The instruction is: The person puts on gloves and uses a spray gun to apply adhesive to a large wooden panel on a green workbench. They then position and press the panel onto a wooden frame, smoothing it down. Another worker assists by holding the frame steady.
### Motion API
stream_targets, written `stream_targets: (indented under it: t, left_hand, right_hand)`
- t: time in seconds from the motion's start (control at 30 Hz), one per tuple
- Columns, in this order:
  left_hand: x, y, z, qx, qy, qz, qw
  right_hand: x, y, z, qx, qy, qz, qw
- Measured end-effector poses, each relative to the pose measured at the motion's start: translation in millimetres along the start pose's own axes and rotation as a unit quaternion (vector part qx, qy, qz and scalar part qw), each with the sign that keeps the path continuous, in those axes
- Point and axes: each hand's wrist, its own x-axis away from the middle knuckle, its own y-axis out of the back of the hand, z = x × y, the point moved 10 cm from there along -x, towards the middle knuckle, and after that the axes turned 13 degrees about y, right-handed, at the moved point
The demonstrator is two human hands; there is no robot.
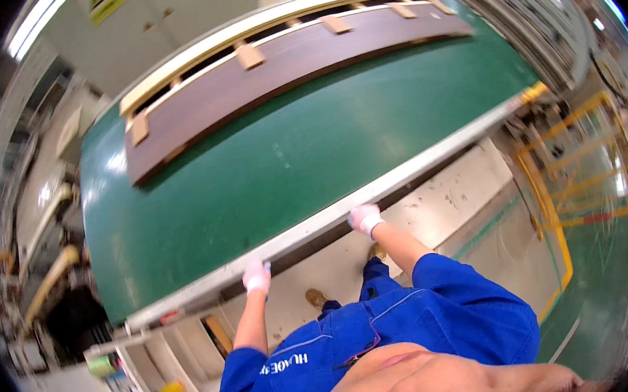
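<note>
A long green-topped conveyor table [280, 169] lies in front of me, with a pale metal rail [418, 162] along its near edge. My left hand [257, 276], in a whitish glove, is at this rail, fingers curled against it and slightly blurred. Farther right, my right hand [365, 219] wears a similar glove and is closed at the rail. Across the table's far side lies a long dark-brown panel [277, 66]. Several small light-wood blocks [249, 56] bridge its far edge toward a long pale wooden strip [199, 47]. Both hands are well apart from these pieces.
Below the rail at left stands an open shelf unit [181, 355] with a yellow roll [171, 391] in it. A yellow tubular guard frame [553, 209] stands to the right. Rollers [522, 29] adjoin the table's far right end. Grey cabinets [180, 19] stand beyond it.
</note>
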Motion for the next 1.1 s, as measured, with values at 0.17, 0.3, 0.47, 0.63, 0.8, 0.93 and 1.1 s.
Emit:
stream_targets:
  t: [0.17,0.3,0.47,0.63,0.8,0.93,1.1]
  left_hand:
    - [45,-83,-25,0.08,-0.127,0.161,0.975]
    - [44,-88,-158,0.409,-0.098,0.292,0.859]
    - [-13,-44,-355,0.553,-0.009,0.363,0.75]
    - [-82,0,-497,0.626,0.026,0.383,0.678]
    - [-178,27,-554,0.643,0.087,0.381,0.658]
    - [-197,46,-627,0.687,0.151,0.296,0.646]
    - [-215,14,-749,0.718,0.178,0.287,0.608]
  right_hand:
    - [106,-96,-46,-0.159,-0.016,0.041,0.986]
    - [239,-213,-150,-0.301,-0.291,0.105,0.902]
    - [355,-274,-265,-0.338,-0.381,0.166,0.845]
    - [394,-235,-375,-0.414,-0.452,-0.019,0.79]
    - [379,-196,-445,-0.436,-0.437,-0.094,0.781]
    - [396,-190,-517,-0.453,-0.474,-0.11,0.747]
    - [435,-212,-567,-0.447,-0.494,-0.082,0.741]
